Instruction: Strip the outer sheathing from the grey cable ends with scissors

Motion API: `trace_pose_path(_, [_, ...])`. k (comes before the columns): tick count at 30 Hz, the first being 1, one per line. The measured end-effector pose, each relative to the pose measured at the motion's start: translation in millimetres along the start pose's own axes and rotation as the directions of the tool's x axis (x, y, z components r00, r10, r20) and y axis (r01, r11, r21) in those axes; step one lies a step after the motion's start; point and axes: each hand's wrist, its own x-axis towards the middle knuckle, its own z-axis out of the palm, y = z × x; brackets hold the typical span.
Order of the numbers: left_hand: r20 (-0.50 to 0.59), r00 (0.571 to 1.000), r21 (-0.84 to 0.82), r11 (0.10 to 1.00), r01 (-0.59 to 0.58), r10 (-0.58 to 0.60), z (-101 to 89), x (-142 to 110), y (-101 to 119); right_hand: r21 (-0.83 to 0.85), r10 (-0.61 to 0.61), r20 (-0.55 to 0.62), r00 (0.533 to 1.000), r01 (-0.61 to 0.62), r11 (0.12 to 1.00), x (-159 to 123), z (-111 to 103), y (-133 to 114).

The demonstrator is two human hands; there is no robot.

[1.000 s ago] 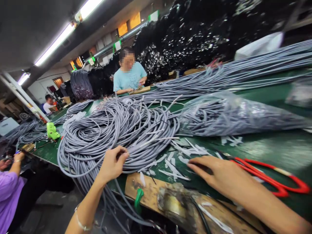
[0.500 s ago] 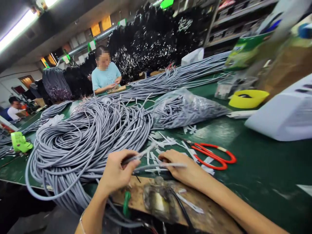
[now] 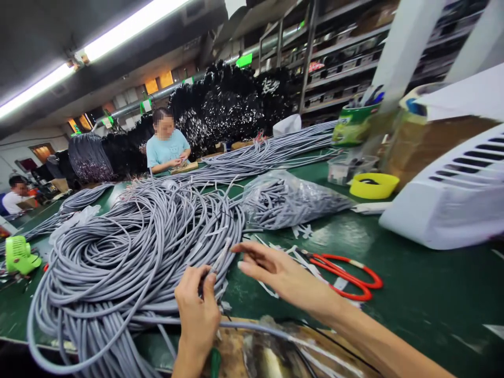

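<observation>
Head view: cable end held up beside a heap

At left, a green fan stands on the desk. Grey cable heaps next to it. The left hand has a narrow grip on what looks like the cable end, tip angled up, probably to keep it exposed. The right hand is by the tip, fingers and thumb apart; contact is unclear. Beyond lies a bag of grey pieces; nearer, red scissors, seemingly placed within reach.
</observation>
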Motion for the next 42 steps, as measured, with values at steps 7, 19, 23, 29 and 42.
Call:
trace_pose_path(7, [0.098, 0.995, -0.064, 0.998, 0.003, 0.003, -1.8, -6, -2, 0.221, 0.077, -0.076, 0.994, -0.058, 0.973, 12, 28, -9])
trace_pose_path(19, [0.085, 0.966, -0.247, 0.935, 0.257, -0.243, -0.3, -5, -3, -0.175, -0.157, -0.197, 0.968, 0.123, 0.977, -4, 35, 8])
trace_pose_path(23, [0.075, 0.946, -0.315, 0.893, 0.323, -0.316, 0.6, -6, -4, -0.476, -0.435, -0.108, 0.894, 0.338, 0.812, -11, 35, 7])
trace_pose_path(29, [0.08, 0.958, -0.298, 0.911, 0.286, -0.275, -1.4, -6, 0, -0.562, -0.481, -0.069, 0.874, 0.364, 0.742, -13, 41, 7])
trace_pose_path(42, [0.093, 0.959, -0.279, 0.918, 0.282, -0.266, -1.4, -6, 0, -0.544, -0.454, -0.104, 0.885, 0.332, 0.771, -13, 40, 6])
